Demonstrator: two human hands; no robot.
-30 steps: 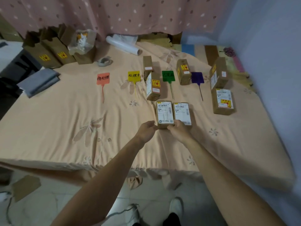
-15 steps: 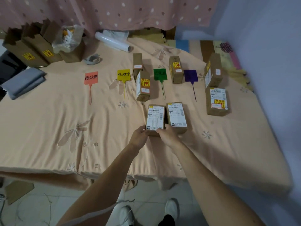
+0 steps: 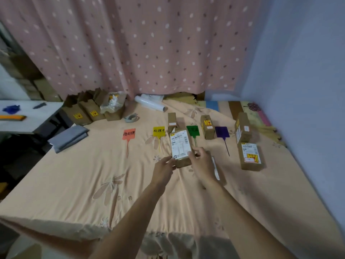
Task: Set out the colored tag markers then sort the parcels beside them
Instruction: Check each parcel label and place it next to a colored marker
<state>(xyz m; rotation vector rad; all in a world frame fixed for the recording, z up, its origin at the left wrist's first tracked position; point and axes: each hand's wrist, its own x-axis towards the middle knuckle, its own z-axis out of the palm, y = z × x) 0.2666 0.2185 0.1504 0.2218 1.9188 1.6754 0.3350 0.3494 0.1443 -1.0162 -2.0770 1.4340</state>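
Observation:
Both hands hold a brown parcel [image 3: 180,146] with a white label, lifted and tilted up off the peach sheet [image 3: 84,180]. My left hand [image 3: 164,167] grips its lower left corner, my right hand [image 3: 200,161] its lower right side. Behind it lie the orange tag [image 3: 129,134], yellow tag [image 3: 158,132], green tag [image 3: 193,130] and purple tag [image 3: 222,132]. Parcels stand by the tags: one [image 3: 172,119] past the yellow tag, one [image 3: 207,123] between green and purple, two [image 3: 242,127] [image 3: 250,156] at the right. Another parcel [image 3: 215,168] lies mostly hidden under my right wrist.
Open brown boxes [image 3: 84,111] and a plastic bag stand at the back left, with a tape roll [image 3: 131,117] and a film roll [image 3: 150,104] nearby. Folded grey cloth [image 3: 69,136] lies at the left edge. A curtain hangs behind; a blue wall runs along the right.
The left of the two front parcels has been lifted off the sheet by both hands and tilted up. The camera has tipped upward, showing more curtain.

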